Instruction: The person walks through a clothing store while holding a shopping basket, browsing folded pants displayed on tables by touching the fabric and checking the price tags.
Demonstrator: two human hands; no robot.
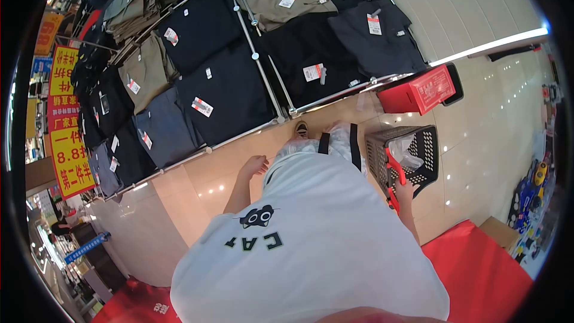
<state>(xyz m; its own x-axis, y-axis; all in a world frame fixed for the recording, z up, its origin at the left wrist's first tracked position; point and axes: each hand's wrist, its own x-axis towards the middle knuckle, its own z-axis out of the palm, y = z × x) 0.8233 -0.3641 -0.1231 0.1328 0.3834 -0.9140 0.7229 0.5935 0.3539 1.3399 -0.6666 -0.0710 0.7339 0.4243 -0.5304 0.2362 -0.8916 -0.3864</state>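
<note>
On the right, my right hand [404, 189] is closed around the red handle [394, 166] of a dark plastic shopping basket [429, 170]. The basket hangs beside my right leg and has a crumpled clear plastic bag [406, 151] inside. My left hand [257, 165] hangs by my left side with loosely bent fingers and nothing in it. Ahead of that hand, folded dark trousers [224, 93] with white and red tags lie on a display rack. My white shirt [317, 245] fills the lower middle.
The rack's metal front rail [263, 124] runs close ahead of my shoe [301, 128]. A red sign box [418, 91] stands at the rack's right corner. Yellow and red signs [66, 119] hang at the left. Red mats [478, 275] lie on the tiled floor behind me.
</note>
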